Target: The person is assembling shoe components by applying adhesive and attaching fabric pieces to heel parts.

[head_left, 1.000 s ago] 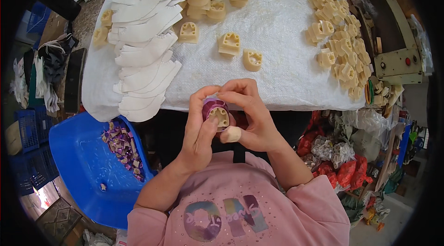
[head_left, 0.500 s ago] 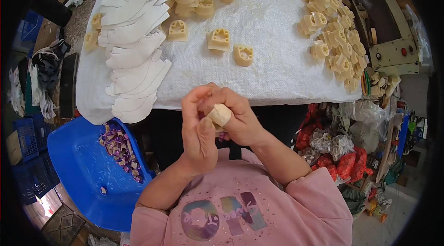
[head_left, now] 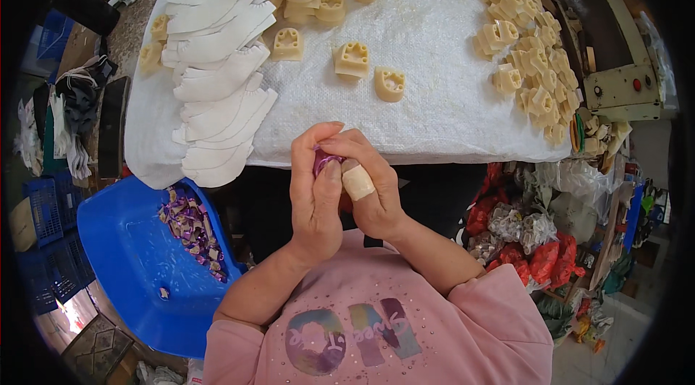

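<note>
Both hands close around a small purple piece (head_left: 323, 160), just off the near edge of the table (head_left: 441, 110).

The left hand (head_left: 314, 204) and right hand (head_left: 378, 193) are curled together, clasping the piece between thumbs and fingers; the right thumb wears a cream wrap (head_left: 358, 181). Most of the piece is hidden, so its stiffness is hard to tell. It is probably light, and its shine suggests a slick skin: best held by opposite sides, thumbs against fingers, pressing evenly.
</note>
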